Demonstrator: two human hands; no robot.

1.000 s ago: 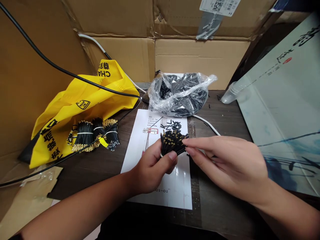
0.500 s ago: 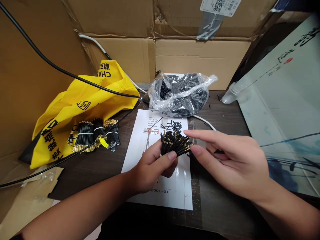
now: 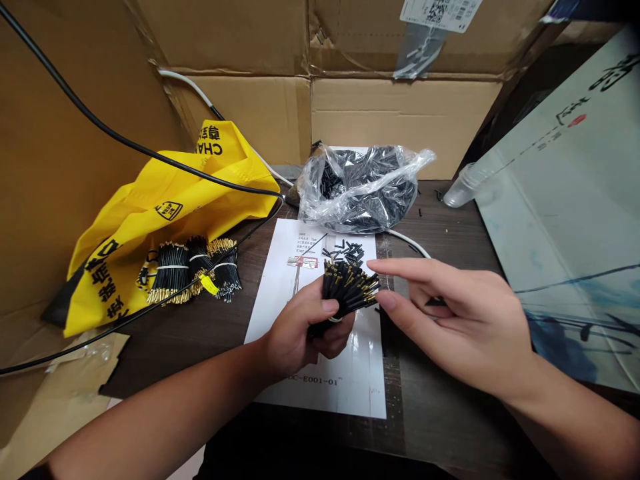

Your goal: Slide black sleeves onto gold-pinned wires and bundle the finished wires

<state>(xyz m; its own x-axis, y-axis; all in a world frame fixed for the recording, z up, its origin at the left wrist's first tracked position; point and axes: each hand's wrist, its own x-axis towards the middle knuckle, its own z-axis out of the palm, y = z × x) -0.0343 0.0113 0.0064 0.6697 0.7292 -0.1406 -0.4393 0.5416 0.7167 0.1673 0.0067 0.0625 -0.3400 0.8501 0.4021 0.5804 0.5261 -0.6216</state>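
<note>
Above a printed sheet, the left hand was curled closed around a bundle of black gold-tipped wires, gripping it with fingers and thumb, the tips pointing right. The right hand was half open and held nothing, its index finger and thumb just beside the bundle's tips. Short black pieces lay loose on the sheet. Beyond them sat a clear plastic bag full of similar pieces, and to the left three banded wire bundles rested against a yellow bag on a dark wooden table.
</note>
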